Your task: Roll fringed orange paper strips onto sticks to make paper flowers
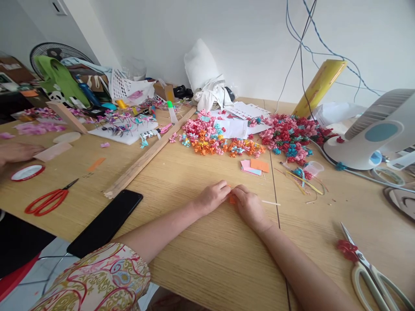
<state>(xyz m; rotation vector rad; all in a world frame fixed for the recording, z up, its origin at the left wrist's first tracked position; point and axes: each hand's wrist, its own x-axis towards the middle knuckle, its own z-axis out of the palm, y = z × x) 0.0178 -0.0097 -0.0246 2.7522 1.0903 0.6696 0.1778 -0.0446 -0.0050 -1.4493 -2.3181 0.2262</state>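
Observation:
In the middle of the wooden table, my left hand (212,198) and my right hand (249,207) meet, fingertips nearly touching. Both pinch a small piece of orange paper (232,199), mostly covered by the fingers. A thin white stick (271,203) shows to the right of my right hand; whether that hand grips it or it lies on the table, I cannot tell. Just beyond the hands lies a small stack of paper pieces, with orange paper (260,165) and pink paper (246,166) on top.
A long wooden bar (151,153) and a black phone (105,222) lie left, near red-handled scissors (48,201). Paper flowers (210,140) pile up behind. White-handled scissors (365,268) lie right, below a white fan (366,134). Another person's hand (21,152) rests at far left.

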